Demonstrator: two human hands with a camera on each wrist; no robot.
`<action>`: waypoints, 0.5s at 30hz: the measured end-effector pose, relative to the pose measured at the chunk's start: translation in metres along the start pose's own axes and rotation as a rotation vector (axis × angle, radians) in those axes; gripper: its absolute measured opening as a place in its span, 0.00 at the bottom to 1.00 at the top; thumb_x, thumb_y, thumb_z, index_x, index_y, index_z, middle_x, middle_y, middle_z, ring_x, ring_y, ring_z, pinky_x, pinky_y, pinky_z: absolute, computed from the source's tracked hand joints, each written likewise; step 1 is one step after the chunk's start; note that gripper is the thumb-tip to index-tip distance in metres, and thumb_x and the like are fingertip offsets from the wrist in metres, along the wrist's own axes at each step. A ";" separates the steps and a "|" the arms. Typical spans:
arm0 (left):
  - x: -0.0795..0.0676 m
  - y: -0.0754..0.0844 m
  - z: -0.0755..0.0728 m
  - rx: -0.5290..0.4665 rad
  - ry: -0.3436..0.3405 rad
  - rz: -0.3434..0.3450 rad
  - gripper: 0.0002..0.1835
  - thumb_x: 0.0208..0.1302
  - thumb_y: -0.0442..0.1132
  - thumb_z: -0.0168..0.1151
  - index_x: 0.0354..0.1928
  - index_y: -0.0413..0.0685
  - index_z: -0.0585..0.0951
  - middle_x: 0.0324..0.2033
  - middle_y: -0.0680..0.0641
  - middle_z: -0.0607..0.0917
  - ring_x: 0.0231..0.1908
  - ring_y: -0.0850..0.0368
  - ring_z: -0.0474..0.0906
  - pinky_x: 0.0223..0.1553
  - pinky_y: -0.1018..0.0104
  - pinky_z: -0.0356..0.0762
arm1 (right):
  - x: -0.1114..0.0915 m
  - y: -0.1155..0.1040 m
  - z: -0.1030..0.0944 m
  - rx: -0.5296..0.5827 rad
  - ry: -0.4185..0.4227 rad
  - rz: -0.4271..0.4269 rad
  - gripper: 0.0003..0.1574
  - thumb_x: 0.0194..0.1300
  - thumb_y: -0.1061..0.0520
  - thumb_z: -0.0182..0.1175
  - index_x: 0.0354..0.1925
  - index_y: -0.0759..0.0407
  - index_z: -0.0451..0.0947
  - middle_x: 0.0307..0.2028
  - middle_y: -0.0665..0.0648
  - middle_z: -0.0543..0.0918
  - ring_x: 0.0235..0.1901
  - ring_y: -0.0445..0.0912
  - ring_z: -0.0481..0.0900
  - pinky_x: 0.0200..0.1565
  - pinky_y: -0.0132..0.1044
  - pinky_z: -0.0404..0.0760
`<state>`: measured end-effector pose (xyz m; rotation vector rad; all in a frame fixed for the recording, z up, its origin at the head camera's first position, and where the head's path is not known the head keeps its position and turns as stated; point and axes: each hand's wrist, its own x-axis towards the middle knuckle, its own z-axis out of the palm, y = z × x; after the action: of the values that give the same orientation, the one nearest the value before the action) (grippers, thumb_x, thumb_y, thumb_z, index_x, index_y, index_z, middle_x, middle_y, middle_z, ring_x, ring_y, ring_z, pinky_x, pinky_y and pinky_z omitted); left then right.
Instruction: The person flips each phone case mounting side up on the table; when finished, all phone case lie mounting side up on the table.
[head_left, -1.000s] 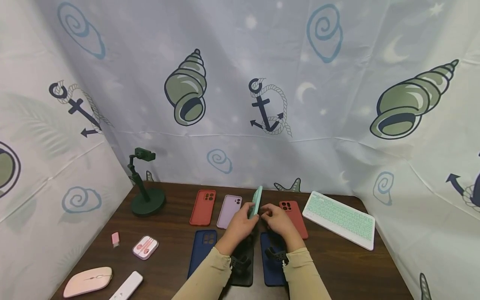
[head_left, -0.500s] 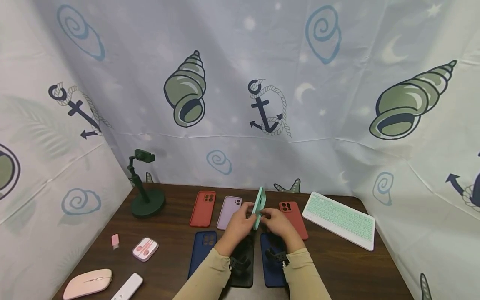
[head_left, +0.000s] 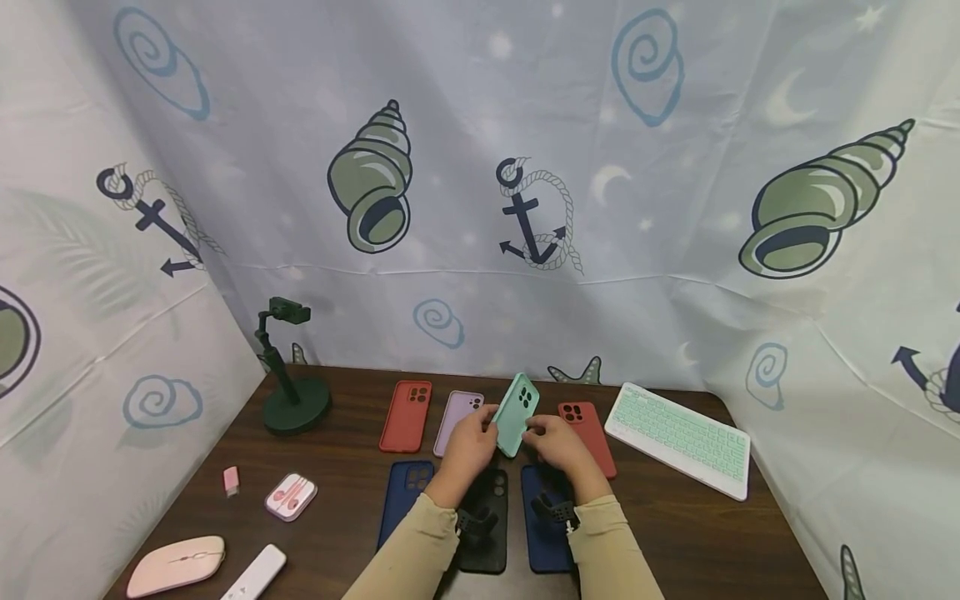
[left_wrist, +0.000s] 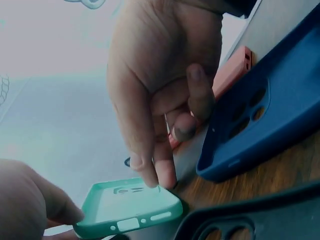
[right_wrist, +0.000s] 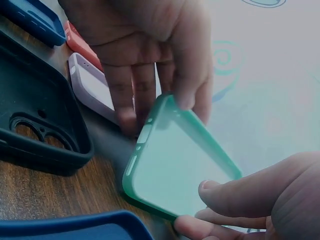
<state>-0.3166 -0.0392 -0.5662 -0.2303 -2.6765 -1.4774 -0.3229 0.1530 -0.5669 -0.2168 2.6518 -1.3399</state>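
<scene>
A mint-green phone case is held upright and tilted above the table, its camera cutouts at the top in the head view. My left hand grips its left edge. My right hand pinches its lower right corner, thumb and finger on either side in the right wrist view. Nearest beneath the hands lie a black phone case and a blue phone case. A purple phone case is behind my left hand, and a red phone case is right of my right hand.
Farther left lie another red case and a blue case. A white keyboard is at right. At left are a green stand, earphone box, pink USB stick, mouse and white remote.
The mint-green case has turned from nearly edge-on to showing its broad face with the camera cutouts. My left hand has shifted slightly left; my right hand now pinches the case's corner.
</scene>
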 end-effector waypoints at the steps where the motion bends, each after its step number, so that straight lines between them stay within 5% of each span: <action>1: 0.000 -0.001 -0.001 0.017 0.012 0.001 0.18 0.74 0.37 0.54 0.62 0.45 0.80 0.46 0.45 0.87 0.41 0.56 0.82 0.39 0.61 0.80 | 0.000 0.000 0.000 0.000 0.000 0.003 0.25 0.71 0.56 0.62 0.61 0.66 0.78 0.43 0.60 0.88 0.22 0.44 0.79 0.29 0.38 0.75; 7: 0.001 -0.004 -0.003 0.176 0.082 0.041 0.14 0.70 0.33 0.59 0.55 0.42 0.85 0.41 0.44 0.82 0.37 0.55 0.77 0.36 0.62 0.76 | 0.000 0.000 0.000 0.007 -0.003 0.010 0.25 0.71 0.55 0.62 0.62 0.65 0.77 0.45 0.61 0.87 0.24 0.44 0.80 0.29 0.38 0.76; 15: -0.001 -0.014 0.002 0.712 0.142 0.210 0.07 0.61 0.30 0.67 0.39 0.47 0.89 0.27 0.49 0.82 0.34 0.53 0.71 0.41 0.58 0.64 | 0.001 0.001 0.000 0.011 0.001 0.012 0.26 0.72 0.54 0.61 0.64 0.61 0.77 0.47 0.59 0.87 0.25 0.45 0.80 0.30 0.38 0.75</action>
<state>-0.3181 -0.0455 -0.5791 -0.3205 -2.7484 -0.4141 -0.3240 0.1533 -0.5682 -0.1987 2.6417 -1.3503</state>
